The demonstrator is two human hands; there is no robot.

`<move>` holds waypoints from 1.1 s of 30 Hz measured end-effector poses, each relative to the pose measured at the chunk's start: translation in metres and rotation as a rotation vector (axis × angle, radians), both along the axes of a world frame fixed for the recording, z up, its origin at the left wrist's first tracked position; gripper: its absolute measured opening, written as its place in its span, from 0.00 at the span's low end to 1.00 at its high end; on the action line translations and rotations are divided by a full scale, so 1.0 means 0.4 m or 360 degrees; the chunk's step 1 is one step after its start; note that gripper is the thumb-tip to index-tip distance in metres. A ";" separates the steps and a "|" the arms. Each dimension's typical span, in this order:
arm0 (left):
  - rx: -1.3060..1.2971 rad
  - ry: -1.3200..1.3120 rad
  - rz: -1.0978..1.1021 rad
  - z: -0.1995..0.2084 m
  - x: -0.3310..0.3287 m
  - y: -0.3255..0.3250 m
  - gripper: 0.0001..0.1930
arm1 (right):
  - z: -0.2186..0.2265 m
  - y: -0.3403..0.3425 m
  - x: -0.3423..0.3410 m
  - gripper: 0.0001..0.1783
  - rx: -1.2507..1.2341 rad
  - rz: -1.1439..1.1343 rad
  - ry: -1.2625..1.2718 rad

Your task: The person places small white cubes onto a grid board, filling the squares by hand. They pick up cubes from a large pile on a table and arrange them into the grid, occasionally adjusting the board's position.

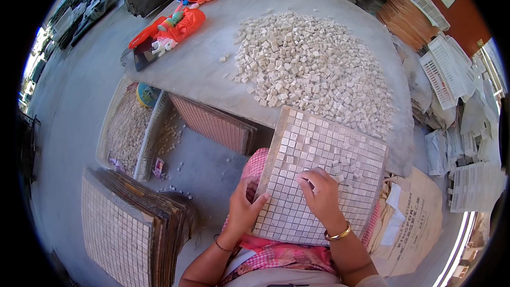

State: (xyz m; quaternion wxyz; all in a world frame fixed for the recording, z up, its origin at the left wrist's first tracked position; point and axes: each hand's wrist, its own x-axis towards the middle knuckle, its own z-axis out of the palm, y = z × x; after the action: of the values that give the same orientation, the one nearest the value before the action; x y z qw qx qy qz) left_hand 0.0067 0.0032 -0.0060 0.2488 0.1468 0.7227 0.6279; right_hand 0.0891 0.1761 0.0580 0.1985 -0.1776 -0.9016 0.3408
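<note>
A square grid tray [276,143] lies tilted across my lap, its far edge against the stone table. Small pale stone tiles fill many of its cells, and loose tiles [348,166] are scattered over its right half. My left hand [245,206] grips the tray's left edge, thumb on top and fingers curled round the side. Over the middle of the tray is my right hand [323,194], thumb and forefinger drawn together; anything between them is too small to make out. A large heap of loose tiles [313,58] covers the tabletop just beyond the tray.
The table [212,69] also holds a red bag [186,24] with toys and a dark flat device [143,56]. At left are a white crate [144,154] of chips and a stack of tiled trays [114,228]. Pinkish grid sheets [212,122] stand under the table; a paper sack [414,223] lies right.
</note>
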 end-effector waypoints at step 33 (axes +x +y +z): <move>-0.0064 0.0065 -0.0040 -0.005 -0.016 0.004 0.12 | -0.040 0.039 -0.093 0.05 0.0263 0.0196 -0.0105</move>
State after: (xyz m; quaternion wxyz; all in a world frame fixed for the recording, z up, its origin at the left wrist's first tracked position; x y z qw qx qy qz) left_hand 0.0004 0.0050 -0.0081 0.2447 0.1637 0.7382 0.6070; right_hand 0.0518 0.1915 0.0419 0.1613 -0.1161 -0.9419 0.2709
